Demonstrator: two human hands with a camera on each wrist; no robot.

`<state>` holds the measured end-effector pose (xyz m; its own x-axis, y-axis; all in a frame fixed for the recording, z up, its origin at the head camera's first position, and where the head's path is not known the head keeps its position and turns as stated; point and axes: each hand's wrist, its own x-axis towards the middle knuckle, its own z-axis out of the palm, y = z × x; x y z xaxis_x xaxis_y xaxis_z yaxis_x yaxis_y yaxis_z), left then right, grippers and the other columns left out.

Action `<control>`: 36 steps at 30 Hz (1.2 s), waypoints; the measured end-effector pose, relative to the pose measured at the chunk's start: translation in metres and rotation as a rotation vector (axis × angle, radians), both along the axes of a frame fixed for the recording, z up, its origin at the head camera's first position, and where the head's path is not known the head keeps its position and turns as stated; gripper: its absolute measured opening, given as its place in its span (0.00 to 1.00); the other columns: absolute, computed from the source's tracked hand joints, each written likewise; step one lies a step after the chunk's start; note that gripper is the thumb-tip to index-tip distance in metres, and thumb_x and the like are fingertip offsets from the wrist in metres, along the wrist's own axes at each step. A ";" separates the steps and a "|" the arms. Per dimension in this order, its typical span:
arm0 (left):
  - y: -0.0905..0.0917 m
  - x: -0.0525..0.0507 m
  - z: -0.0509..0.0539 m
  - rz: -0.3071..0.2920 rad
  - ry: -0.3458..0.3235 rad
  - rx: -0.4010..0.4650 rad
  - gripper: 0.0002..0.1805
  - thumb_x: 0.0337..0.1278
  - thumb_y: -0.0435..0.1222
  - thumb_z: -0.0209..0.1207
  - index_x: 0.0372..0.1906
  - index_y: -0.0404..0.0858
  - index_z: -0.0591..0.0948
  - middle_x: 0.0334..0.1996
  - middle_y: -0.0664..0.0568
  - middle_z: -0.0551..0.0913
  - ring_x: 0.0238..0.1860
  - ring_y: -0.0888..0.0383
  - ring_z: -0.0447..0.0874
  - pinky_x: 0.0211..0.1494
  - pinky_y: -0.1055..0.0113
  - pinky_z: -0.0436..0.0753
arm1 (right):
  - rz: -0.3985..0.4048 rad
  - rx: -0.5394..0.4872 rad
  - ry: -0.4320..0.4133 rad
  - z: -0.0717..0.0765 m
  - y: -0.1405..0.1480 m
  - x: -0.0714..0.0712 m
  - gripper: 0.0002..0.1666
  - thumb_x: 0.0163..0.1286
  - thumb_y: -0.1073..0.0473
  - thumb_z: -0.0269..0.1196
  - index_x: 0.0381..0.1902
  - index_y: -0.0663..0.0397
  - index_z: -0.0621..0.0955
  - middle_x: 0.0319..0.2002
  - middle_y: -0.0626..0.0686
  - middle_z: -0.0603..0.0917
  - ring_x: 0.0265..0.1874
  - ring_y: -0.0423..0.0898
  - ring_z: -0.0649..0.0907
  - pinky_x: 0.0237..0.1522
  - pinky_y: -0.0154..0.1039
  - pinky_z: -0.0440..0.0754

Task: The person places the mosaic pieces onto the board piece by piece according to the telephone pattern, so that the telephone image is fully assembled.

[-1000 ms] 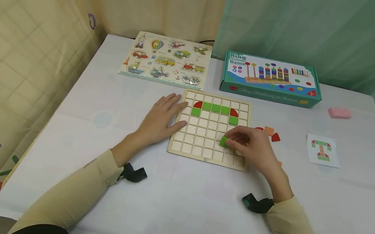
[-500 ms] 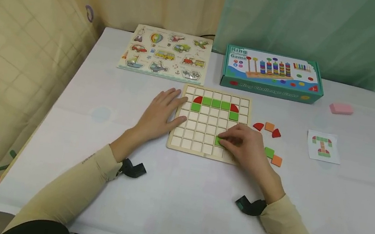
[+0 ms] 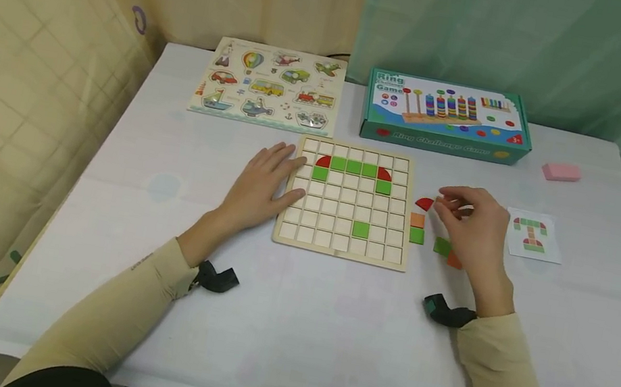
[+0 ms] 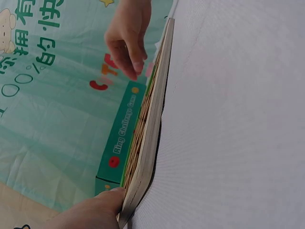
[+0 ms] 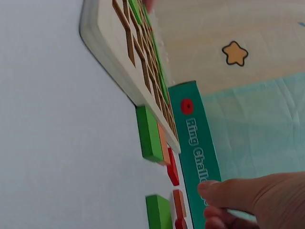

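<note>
A wooden grid board [image 3: 339, 252] lies on the table, with green squares and two red quarter-rounds in its upper rows. One green square [image 3: 361, 229] sits alone in a lower cell. My left hand [image 3: 262, 185] rests at the board's left edge, fingers extended; its thumb [image 4: 112, 198] touches the rim in the left wrist view. Right of the board, my right hand [image 3: 474, 228] hovers over loose pieces, fingers loosely bent and nothing visible between them. Below it in the right wrist view lie an orange block [image 5: 179, 202] and a green block [image 5: 158, 212].
Beside the board are a red quarter-round [image 3: 424, 203], an orange square [image 3: 417, 219] and a green square [image 3: 416, 236]. A pattern card [image 3: 547, 254] lies farther right. Behind stand a vehicle puzzle [image 3: 267, 85], a green game box [image 3: 444, 145] and a pink block [image 3: 561, 172].
My right hand has let go of the green square in a lower cell and moved right, over the loose pieces. The left hand stays on the board's edge.
</note>
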<state>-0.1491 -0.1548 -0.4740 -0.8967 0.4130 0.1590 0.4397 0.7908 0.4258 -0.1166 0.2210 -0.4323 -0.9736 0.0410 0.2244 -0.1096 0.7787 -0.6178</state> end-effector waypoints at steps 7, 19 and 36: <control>-0.002 0.001 0.000 0.003 -0.015 0.005 0.36 0.76 0.54 0.56 0.79 0.41 0.69 0.83 0.40 0.60 0.85 0.43 0.49 0.88 0.45 0.46 | -0.120 0.068 -0.172 0.000 0.016 -0.001 0.21 0.71 0.59 0.72 0.56 0.68 0.85 0.46 0.67 0.86 0.46 0.61 0.83 0.46 0.42 0.76; -0.003 0.002 0.000 0.013 -0.022 -0.007 0.36 0.76 0.54 0.57 0.80 0.41 0.68 0.83 0.41 0.60 0.86 0.44 0.48 0.88 0.46 0.45 | -0.117 -0.018 -0.197 -0.002 0.018 -0.004 0.18 0.72 0.60 0.71 0.56 0.63 0.86 0.45 0.64 0.86 0.45 0.57 0.83 0.43 0.31 0.73; -0.001 -0.001 -0.002 0.009 -0.009 -0.009 0.36 0.76 0.55 0.57 0.80 0.42 0.68 0.83 0.41 0.60 0.86 0.44 0.48 0.88 0.46 0.45 | 0.177 -0.207 -0.092 -0.006 -0.048 0.008 0.09 0.71 0.58 0.73 0.45 0.56 0.90 0.38 0.54 0.91 0.36 0.39 0.86 0.39 0.20 0.81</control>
